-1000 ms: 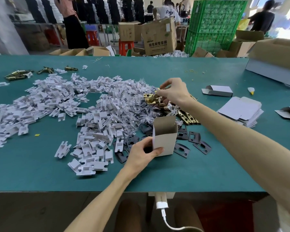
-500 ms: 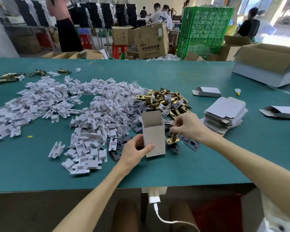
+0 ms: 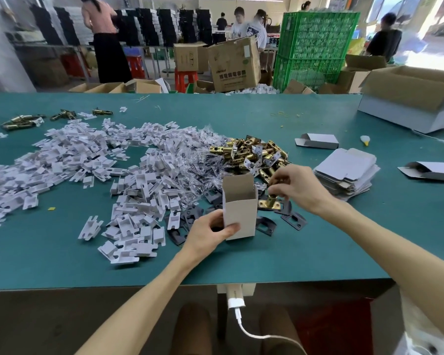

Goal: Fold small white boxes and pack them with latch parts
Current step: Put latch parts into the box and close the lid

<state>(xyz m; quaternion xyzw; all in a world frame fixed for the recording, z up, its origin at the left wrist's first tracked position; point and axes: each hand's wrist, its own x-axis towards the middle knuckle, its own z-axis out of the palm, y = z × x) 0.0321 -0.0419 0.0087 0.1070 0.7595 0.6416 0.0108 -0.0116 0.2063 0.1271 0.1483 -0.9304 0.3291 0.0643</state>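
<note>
While the left grip [image 3: 208,233] curls round the lower left side of the box [image 3: 240,211], thumb lying across its front face, the box stands upright on the tabletop [image 3: 241,262] with its top open, in the middle and towards the near edge. Just right of the box, the right grip [image 3: 296,187] pinches a brass latch [image 3: 268,203] by its upper end with bent fingers. The latch hangs upright with its flat plate lowest, level with the box's middle; whether it touches the dark plates [image 3: 294,220] scattered beneath cannot be told. Those plates lie around the foot of the box on both sides. Behind the box sits a heap of brass latches [image 3: 251,152], and left of that a spread of clear bags [image 3: 203,162] runs into a wide drift of white inserts [image 3: 87,160]. A stack of flat boxes [image 3: 346,170] lies right of the right grip. Two folded boxes lie on their sides, one [image 3: 317,140] behind the stack and one [image 3: 431,170] at the right edge. A large open carton [image 3: 408,98] stands at the far right corner.
</note>
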